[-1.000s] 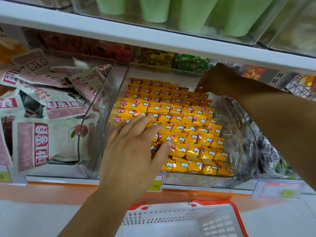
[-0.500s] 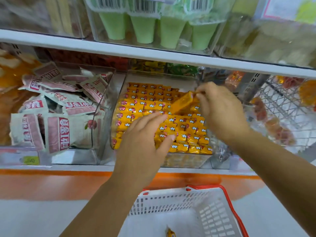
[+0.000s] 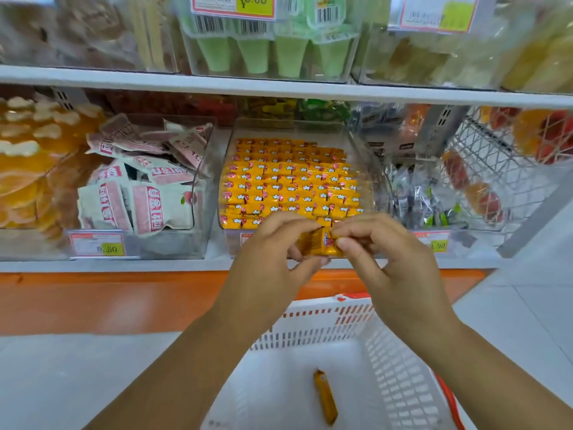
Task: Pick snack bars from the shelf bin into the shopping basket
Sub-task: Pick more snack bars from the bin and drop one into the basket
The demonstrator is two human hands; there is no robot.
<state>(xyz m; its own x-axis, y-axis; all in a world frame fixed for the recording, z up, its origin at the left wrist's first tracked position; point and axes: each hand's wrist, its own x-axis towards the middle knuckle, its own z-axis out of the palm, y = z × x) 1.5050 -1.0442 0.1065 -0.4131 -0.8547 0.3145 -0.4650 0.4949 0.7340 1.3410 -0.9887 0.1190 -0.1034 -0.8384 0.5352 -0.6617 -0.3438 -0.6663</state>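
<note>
A clear shelf bin (image 3: 228, 144) holds several rows of yellow-wrapped snack bars (image 3: 291, 184). In front of the bin's lower edge, my left hand (image 3: 273, 252) and my right hand (image 3: 384, 256) both pinch one yellow snack bar (image 3: 321, 243) between their fingertips. Below them stands a white shopping basket (image 3: 387, 367) with an orange-red rim. One yellow bar (image 3: 325, 397) lies on the basket's floor.
A bin of pink-and-white packets (image 3: 139, 193) stands left of the snack bin, and a bin of small dark and green sweets (image 3: 424, 197) right of it. A wire basket (image 3: 496, 162) hangs at far right. An upper shelf (image 3: 279, 88) carries green cups. Orange shelf base below.
My right hand lifted a bar from the back of the bin and drew it down toward me. My left hand left the bars and joined it on that bar. The view tilted back.
</note>
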